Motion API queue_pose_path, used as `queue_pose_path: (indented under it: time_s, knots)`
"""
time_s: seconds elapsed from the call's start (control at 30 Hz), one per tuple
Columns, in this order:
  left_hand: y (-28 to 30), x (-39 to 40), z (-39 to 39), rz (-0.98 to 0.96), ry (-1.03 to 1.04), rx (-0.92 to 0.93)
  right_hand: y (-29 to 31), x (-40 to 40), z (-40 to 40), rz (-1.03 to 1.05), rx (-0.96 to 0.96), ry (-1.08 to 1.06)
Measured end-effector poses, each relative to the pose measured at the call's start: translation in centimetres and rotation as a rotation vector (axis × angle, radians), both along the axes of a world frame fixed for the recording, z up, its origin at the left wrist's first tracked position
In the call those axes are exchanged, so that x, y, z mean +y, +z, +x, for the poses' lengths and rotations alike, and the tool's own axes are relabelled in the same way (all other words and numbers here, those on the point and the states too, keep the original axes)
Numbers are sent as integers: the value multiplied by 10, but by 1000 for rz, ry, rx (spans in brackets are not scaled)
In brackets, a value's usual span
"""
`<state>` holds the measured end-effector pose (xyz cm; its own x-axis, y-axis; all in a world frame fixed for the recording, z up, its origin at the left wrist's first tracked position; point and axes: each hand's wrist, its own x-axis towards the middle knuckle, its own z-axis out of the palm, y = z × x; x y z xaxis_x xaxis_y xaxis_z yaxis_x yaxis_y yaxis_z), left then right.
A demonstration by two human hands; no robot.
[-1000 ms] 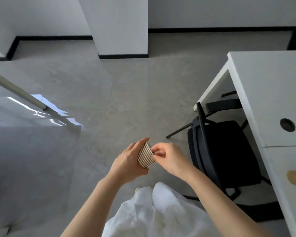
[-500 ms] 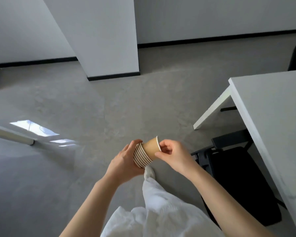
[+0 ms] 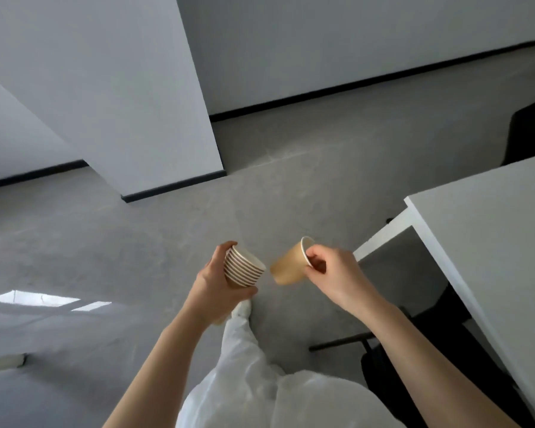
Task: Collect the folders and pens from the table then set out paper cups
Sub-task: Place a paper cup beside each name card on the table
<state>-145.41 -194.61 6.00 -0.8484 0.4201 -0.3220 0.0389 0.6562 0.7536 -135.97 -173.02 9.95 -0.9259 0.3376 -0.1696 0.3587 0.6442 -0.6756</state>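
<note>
Above floor | left hand (image 3: 212,284) grips cup stack (image 3: 243,267) | right hand (image 3: 337,278) pinches single cup (image 3: 288,267)

Matt brown paper cup (image 3: 288,267)

Head view: worn on head, looks forward and down, tilted.
Nearness: close on both forearms, floor (image 3: 136,257) further off.
Right edge: table (image 3: 491,242) corner.
Shared views: only one.
</note>
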Motion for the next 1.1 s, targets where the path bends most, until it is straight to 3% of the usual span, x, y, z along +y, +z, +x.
queue_pose_path:
  time_s: [0.17,0.47,0.77,1.1]
  knots:
    - [7,51,-91,34,-55,-3,-10,37,-62,60,-34,-99]
    - [27,197,-240,35,-489,20,1,120,-151,58,-74,-453]
    - [23,369,-273,43,-710,-30,-3,226,-149,-87,-87,-854]
    - [37,575,-276,71,-835,-64,-1,398,-135,-62,-137,-1021]
